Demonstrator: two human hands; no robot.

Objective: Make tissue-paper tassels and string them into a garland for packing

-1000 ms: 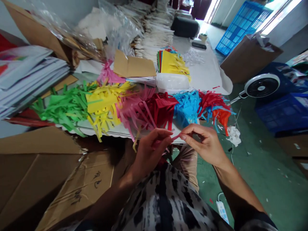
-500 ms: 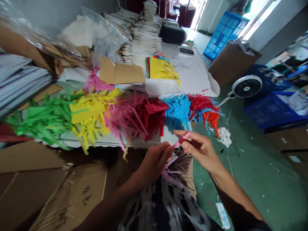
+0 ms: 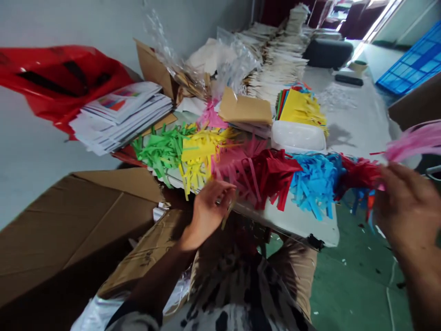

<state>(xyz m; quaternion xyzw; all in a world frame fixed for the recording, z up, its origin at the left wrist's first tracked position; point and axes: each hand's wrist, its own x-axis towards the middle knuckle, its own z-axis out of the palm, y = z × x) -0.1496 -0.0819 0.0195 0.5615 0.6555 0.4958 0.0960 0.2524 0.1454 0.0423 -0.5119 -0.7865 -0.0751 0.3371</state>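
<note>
Cardboard box (image 3: 93, 207) beside table (image 3: 303, 223), pink tassel (image 3: 408, 143)

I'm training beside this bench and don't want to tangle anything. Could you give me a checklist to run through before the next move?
1. Right hand has hold of the pink strips: ok, though both are blurred.
2. Left hand clear of the thin yellow strip at the table edge: cannot tell; they look close.
3. Yellow fringe wholly on the table: not ok, its strips hang over the front edge.
4. Dark red fringe and blue fringe separated: not ok, they meet.
5. White container behind the row of fringes: ok.
</note>
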